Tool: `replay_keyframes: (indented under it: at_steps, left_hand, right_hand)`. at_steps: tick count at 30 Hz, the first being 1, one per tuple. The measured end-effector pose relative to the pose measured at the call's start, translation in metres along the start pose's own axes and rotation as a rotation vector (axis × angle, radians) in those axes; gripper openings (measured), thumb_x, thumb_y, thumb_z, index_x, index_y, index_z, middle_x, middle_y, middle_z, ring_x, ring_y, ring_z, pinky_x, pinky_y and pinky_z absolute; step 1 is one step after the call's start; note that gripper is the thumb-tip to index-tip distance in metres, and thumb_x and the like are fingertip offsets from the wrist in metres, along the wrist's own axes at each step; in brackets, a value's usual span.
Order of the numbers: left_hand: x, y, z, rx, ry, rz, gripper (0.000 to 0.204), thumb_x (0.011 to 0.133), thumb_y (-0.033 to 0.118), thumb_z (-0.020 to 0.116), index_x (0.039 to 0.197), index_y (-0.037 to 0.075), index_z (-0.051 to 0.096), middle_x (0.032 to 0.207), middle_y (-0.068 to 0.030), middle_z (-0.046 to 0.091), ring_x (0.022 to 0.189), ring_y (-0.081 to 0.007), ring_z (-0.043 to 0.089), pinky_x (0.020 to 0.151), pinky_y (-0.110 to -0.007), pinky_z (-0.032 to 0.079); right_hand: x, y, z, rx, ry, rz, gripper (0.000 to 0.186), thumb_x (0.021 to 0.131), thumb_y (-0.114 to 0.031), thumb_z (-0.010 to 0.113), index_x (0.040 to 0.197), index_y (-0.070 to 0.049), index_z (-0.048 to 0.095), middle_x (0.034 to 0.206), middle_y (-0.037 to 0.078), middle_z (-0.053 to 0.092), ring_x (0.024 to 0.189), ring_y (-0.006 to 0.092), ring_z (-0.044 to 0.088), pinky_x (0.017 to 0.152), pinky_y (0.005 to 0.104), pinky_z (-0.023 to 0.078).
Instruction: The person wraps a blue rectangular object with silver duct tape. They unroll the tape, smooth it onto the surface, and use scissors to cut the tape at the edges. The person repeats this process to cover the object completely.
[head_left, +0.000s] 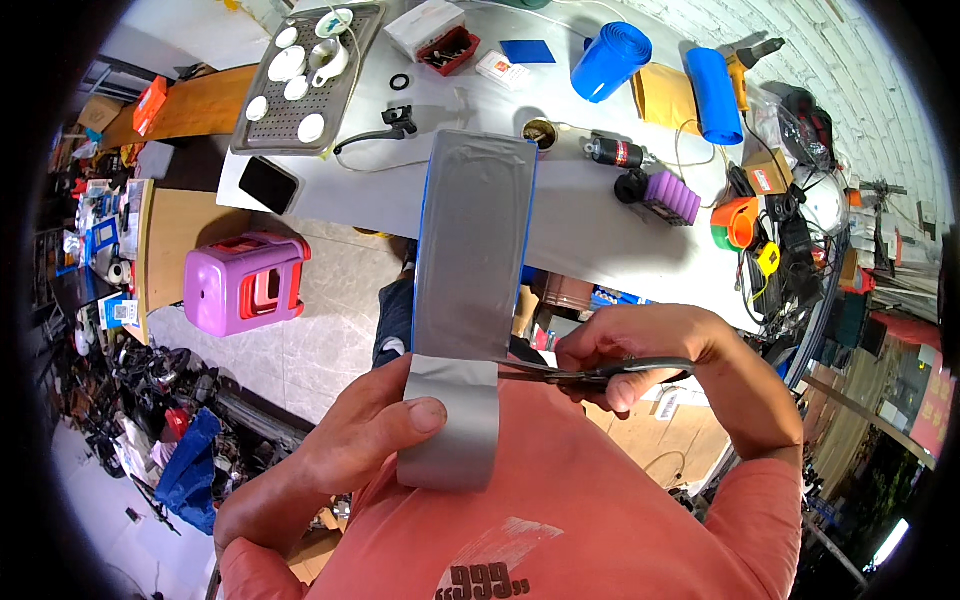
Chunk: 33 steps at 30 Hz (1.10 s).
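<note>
My left hand [370, 425] is closed on a wide roll of silver-grey duct tape [450, 430], its thumb pressed against the side. My right hand [640, 345] grips a pair of dark scissors [592, 376], with fingers around the handles. The blades point left and lie at the tape's edge, just above the roll. Beyond the roll, a long rectangular block [475, 230] faced with grey tape and edged in blue extends over the table edge. The tape from the roll meets the block's near end. Whether the blades have cut in cannot be made out.
On the white table [370, 195] are a tea tray [290, 135] with cups, a phone [268, 185], blue rolls [612, 62], a black cylindrical tool [615, 152] and a purple finned block [672, 198]. A purple stool [225, 290] stands left; cables [780, 270] clutter the right.
</note>
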<state>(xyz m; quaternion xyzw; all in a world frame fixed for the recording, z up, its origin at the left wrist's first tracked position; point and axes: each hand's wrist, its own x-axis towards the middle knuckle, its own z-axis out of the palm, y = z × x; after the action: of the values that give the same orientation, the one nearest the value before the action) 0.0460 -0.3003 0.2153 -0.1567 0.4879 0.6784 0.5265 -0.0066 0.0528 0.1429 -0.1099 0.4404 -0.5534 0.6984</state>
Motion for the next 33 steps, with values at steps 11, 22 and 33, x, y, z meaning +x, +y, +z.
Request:
replay_keyframes:
  at_steps: [11, 22, 33]
  left_hand:
    - [0.001, 0.002, 0.001, -0.103, -0.052, -0.026, 0.089, 0.104, 0.048, 0.077, 0.166, -0.004, 0.040, 0.155, -0.0193, 0.058, 0.144, -0.0270, 0.056, 0.121, -0.046, 0.045]
    - [0.001, 0.009, 0.012, -0.018, 0.074, -0.061, 0.102, 0.091, 0.056, 0.078, 0.166, -0.005, 0.044, 0.150, -0.0195, 0.066, 0.137, -0.0267, 0.065, 0.116, -0.042, 0.049]
    - [0.002, 0.008, 0.013, -0.088, 0.049, -0.051, 0.101, 0.091, 0.049, 0.079, 0.166, -0.007, 0.042, 0.154, -0.0222, 0.063, 0.140, -0.0296, 0.064, 0.120, -0.044, 0.048]
  right_hand:
    - [0.022, -0.008, 0.003, 0.117, -0.047, -0.044, 0.109, 0.074, -0.084, 0.089, 0.124, 0.010, 0.066, 0.102, 0.012, 0.071, 0.089, 0.0228, 0.078, 0.077, 0.0320, 0.060]
    - [0.024, -0.002, 0.005, 0.204, -0.028, -0.049, 0.119, 0.069, -0.089, 0.088, 0.129, 0.011, 0.066, 0.105, 0.011, 0.072, 0.086, 0.0209, 0.079, 0.072, 0.0289, 0.057]
    - [0.025, 0.001, 0.005, 0.110, -0.018, -0.107, 0.103, 0.076, -0.092, 0.080, 0.110, 0.005, 0.068, 0.088, 0.007, 0.072, 0.073, 0.0178, 0.076, 0.067, 0.0280, 0.057]
